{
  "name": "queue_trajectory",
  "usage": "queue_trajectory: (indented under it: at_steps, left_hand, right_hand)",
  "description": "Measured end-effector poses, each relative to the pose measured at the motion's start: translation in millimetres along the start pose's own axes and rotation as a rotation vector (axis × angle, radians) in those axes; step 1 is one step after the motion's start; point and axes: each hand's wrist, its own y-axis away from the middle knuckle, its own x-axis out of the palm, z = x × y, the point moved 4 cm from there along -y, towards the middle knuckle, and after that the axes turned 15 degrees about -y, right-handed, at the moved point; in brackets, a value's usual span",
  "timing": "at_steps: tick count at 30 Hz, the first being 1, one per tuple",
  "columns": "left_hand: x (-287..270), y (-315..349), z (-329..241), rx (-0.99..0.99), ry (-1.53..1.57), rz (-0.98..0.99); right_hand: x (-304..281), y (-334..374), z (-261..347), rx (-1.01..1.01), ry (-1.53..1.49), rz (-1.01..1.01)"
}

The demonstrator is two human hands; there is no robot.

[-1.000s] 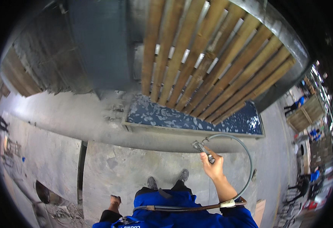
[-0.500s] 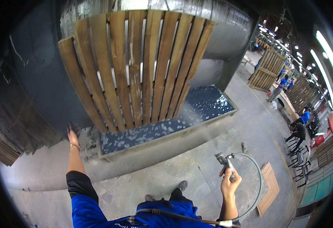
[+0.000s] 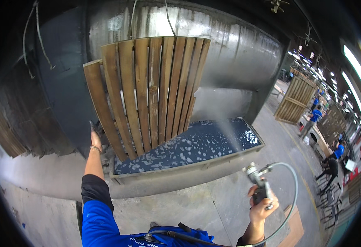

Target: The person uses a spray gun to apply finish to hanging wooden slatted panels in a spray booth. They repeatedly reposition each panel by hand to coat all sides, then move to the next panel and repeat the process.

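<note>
A slatted wooden panel (image 3: 153,88) hangs by cords above a long trough. Beside its lower left edge is my left hand (image 3: 96,139), fingers stretched upward and dark at the tips; whether it touches the wood I cannot tell. My right hand (image 3: 262,204) is wrapped round a spray gun (image 3: 256,178) with a metal body. A pale hose (image 3: 294,181) loops from the gun down to the right. Pale mist (image 3: 230,136) streams from the gun's front, out over the trough and right of the panel.
The trough (image 3: 197,166) holds dark, foamy liquid below a wet metal wall (image 3: 225,53). A brown board (image 3: 293,228) lies on the floor to the right. Farther right are another slatted panel (image 3: 295,99), stools (image 3: 329,206) and people in blue shirts (image 3: 315,116).
The panel has turned and now looks narrower and farther off. My right hand has shifted slightly right and down with the spray gun. The view has shifted too.
</note>
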Motion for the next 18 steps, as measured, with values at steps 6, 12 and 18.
queue_trajectory:
  at_steps: [6,12,18]
  left_hand:
    - [37.7,121.1,-22.8,-0.023,-0.117,0.064]
    - [98.3,210.0,-35.9,-0.035,-0.13,0.112]
    - [169.4,257.9,-40.4,0.057,-0.091,0.175]
  right_hand:
    - [-29.0,15.6,-31.5,0.17,-0.158,0.199]
    - [-49.4,-0.2,-12.7,0.119,-0.345,0.452]
    - [-84.1,-42.9,14.6,-0.14,-0.56,0.34]
